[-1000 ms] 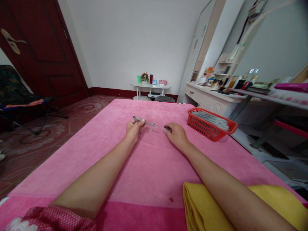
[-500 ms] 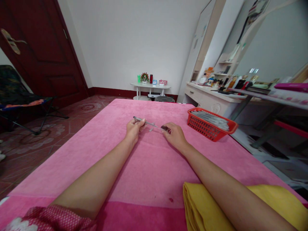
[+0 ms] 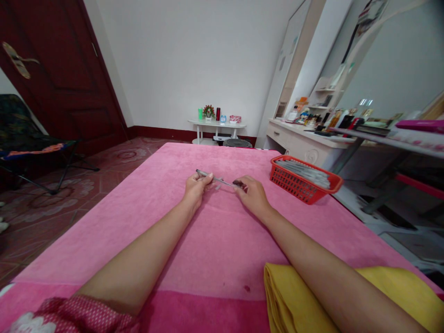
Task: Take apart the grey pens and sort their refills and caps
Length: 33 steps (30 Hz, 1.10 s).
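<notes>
My left hand (image 3: 194, 190) is closed, thumb and fingers pinching a slim grey pen (image 3: 222, 181) with a dark end pointing up to the left. The pen's thin end reaches the fingertips of my right hand (image 3: 253, 193). Those fingers are closed around a small dark piece (image 3: 238, 183), perhaps a cap; its exact kind is too small to make out. Just under the pen, a small pale, see-through bit (image 3: 218, 187) shows near my left fingers. Both hands are over the pink cloth (image 3: 215, 240).
To the right stands a red plastic basket (image 3: 294, 185) holding many thin grey sticks (image 3: 307, 172), like pens. A folded yellow cloth (image 3: 284, 296) lies under my right forearm. Beyond the bed-like surface are a small white table (image 3: 194, 122) and a dresser (image 3: 294, 138).
My left hand has moved slightly right with the pen, so its thin end now meets the dark piece at my right fingers. My right hand has stayed nearly still.
</notes>
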Tool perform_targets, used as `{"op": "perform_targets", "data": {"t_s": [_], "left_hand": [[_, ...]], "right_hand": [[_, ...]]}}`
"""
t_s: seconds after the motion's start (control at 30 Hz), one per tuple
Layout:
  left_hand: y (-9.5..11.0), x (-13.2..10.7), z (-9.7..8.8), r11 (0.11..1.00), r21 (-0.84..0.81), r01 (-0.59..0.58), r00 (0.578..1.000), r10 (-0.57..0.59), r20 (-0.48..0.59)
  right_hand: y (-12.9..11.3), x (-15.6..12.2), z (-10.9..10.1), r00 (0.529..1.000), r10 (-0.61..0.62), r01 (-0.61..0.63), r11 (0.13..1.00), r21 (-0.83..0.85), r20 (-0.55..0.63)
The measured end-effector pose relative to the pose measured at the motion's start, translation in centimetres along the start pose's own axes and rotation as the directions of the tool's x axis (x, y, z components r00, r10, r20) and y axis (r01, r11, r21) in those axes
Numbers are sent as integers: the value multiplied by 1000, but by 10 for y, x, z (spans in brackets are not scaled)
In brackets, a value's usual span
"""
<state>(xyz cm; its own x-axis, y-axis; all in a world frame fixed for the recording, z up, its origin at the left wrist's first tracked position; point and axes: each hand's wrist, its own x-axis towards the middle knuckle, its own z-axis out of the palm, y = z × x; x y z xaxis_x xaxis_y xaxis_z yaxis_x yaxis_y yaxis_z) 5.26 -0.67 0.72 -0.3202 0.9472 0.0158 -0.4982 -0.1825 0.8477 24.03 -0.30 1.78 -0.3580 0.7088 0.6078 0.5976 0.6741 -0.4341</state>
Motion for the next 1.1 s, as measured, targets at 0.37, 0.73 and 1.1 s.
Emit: {"op": "perform_targets", "data": {"t_s": [0.37,0.73,1.1], "left_hand": [[-2,-6,6,987,-90,132,991,-130,30],[-5,-10,10,989,-104,108,993,-102,67],[-7,-14,12,998,-60,36,993,-28,117]], "right_hand": [[-8,-1,-6,996,-87,85,992,-89,-18],[-13,3,-13,996,88,-88,996,-33,-3],[-2,14,-7,933,310,-319,947,21,184]]}}
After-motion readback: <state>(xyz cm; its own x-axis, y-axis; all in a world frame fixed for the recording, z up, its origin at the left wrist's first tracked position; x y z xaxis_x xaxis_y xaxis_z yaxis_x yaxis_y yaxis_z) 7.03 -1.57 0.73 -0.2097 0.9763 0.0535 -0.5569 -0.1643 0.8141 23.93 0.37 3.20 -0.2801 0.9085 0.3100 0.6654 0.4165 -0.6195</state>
